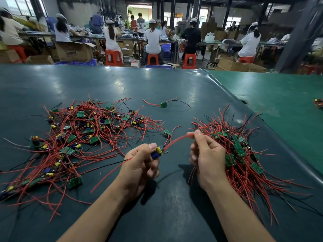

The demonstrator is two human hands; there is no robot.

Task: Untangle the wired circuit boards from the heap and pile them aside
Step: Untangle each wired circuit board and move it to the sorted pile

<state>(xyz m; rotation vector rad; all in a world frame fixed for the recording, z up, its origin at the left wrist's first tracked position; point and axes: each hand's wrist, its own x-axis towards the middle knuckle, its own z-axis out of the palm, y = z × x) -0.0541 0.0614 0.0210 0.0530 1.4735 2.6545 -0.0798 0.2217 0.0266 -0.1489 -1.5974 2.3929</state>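
Roughly halfway, I'm judging; left hand (139,165) is pinching one board (157,151), right hand (207,154) is gripping its red wire (178,139); sorted pile (243,154) is sitting right, tangled heap (78,137) is remaining left.

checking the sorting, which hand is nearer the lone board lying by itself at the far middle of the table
Right, by a little. The right hand sits below and slightly right of the lone board; the left hand is lower still and to its left, holding a board.

Two hands (139,165), two board piles (78,137), one stray board (163,104).
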